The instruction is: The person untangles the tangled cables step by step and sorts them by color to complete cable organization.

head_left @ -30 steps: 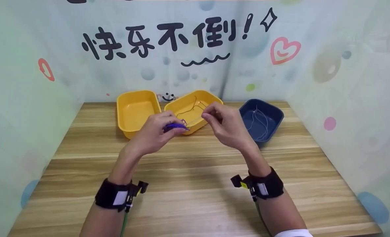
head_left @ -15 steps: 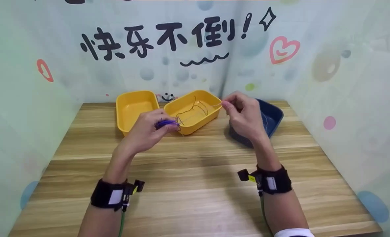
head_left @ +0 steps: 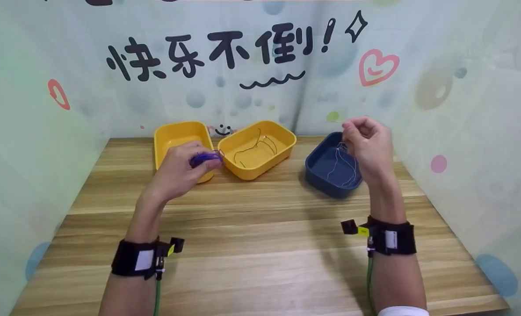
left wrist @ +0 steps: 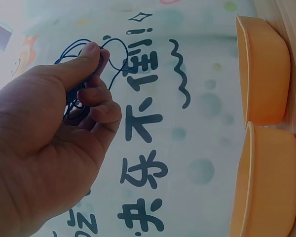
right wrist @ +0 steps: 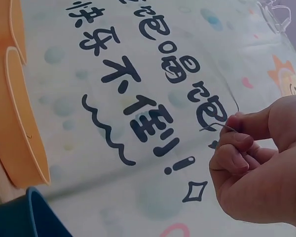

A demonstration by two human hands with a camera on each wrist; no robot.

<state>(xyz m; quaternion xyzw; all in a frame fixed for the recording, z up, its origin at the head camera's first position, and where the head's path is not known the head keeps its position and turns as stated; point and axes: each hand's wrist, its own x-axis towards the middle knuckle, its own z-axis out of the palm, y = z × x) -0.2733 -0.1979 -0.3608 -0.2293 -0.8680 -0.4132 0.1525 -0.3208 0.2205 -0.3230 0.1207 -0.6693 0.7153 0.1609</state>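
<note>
My left hand [head_left: 175, 171] grips a looped bundle of purple-blue string [head_left: 205, 157] between thumb and fingers, in front of the left yellow bin [head_left: 183, 124]. A few loops stick out past the fingertips, clear in the left wrist view. On the other side, my right hand [head_left: 371, 142] is raised over the back right of the dark blue bin [head_left: 331, 188]. Its thumb and forefinger pinch a thin pale string [right wrist: 214, 125], whose short end pokes out past the fingers. Pale strings [head_left: 337, 160] lie inside the blue bin, partly hidden by this hand.
A second yellow bin [head_left: 254, 174] stands angled in the middle, with dark strings [head_left: 257, 147] lying in it. All these bins rest near the back edge of the wooden table [head_left: 251, 245]. A printed curtain [head_left: 243, 101] rises behind, with pale walls at both sides.
My right hand has moved right and slightly up, from the middle bin to over the blue bin, drawing the pale string away from the bundle. My left hand has shifted left with the bundle.
</note>
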